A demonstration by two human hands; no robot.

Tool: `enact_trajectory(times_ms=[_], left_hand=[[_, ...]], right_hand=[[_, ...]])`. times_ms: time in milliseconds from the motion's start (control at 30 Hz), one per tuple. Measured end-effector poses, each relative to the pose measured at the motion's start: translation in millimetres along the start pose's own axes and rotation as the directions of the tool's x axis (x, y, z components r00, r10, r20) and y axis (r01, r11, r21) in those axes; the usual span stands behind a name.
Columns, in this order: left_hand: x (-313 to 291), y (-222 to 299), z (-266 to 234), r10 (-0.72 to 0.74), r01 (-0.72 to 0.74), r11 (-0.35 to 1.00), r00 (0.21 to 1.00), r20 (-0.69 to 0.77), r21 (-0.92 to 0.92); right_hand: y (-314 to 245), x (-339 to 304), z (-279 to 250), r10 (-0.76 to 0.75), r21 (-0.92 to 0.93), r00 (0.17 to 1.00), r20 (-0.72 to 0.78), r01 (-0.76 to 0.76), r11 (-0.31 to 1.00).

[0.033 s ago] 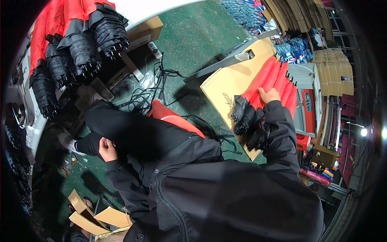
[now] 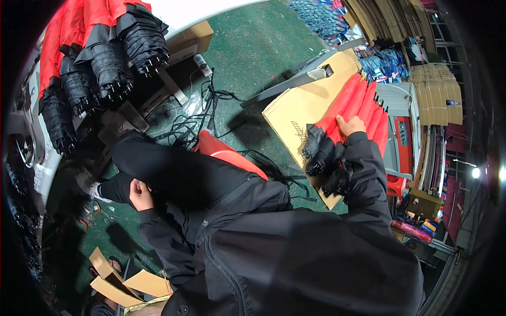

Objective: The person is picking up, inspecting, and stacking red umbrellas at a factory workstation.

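Several folded umbrellas (image 2: 345,100), red with black ends, lie side by side on a cardboard sheet (image 2: 295,108) to my right. My right hand (image 2: 351,126) is on top of them, its fingers curled round a red umbrella near the middle of the row. Down by my black trouser leg (image 2: 163,163), my left hand (image 2: 140,195) is closed with bent fingers. Whatever it may hold is hidden. Several more red and black umbrellas (image 2: 108,68) hang over the edge of a white table (image 2: 211,13) at the upper left.
Black straps (image 2: 208,102) lie tangled on the green floor beside a red piece (image 2: 229,152) near my leg. An open cardboard box (image 2: 113,282) stands at the lower left, near another person's foot (image 2: 115,263). A grey and red machine (image 2: 403,131) and stacked cardboard (image 2: 435,95) stand at right.
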State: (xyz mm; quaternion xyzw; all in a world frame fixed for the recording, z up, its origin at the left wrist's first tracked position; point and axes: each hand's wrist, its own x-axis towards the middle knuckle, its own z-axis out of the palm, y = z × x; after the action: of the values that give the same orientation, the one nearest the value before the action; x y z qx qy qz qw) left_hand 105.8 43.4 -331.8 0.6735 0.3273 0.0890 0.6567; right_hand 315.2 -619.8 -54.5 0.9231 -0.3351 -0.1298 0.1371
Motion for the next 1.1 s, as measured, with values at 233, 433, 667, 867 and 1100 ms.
enact_trajectory(times_ms=[233, 433, 667, 867, 1100], left_hand=[[-3, 5, 0, -0.009, 0.01, 0.999, 1.0, 0.027, -0.036], [-5, 4, 2, -0.025, 0.024, 0.998, 0.999, -0.031, -0.05], [-6, 2, 1, -0.037, 0.035, 0.996, 0.999, -0.024, -0.08], [-6, 1, 1, -0.06, 0.056, 0.992, 0.998, -0.027, -0.114], [-7, 7, 1, -0.093, 0.089, 0.992, 0.995, -0.04, -0.09]], right_hand=[[-13, 11, 14, -0.053, -0.018, 0.98, 0.194, 0.058, 0.998], [-25, 39, 47, -0.004, 0.315, 0.95, 0.311, -0.099, 0.944], [-49, 33, 34, -0.041, 0.105, 0.992, 0.12, 0.029, 0.994], [-63, 50, 43, -0.117, 0.14, 0.978, 0.173, 0.093, 0.986], [-68, 65, 53, -0.132, 0.309, 0.953, 0.272, 0.044, 0.95]])
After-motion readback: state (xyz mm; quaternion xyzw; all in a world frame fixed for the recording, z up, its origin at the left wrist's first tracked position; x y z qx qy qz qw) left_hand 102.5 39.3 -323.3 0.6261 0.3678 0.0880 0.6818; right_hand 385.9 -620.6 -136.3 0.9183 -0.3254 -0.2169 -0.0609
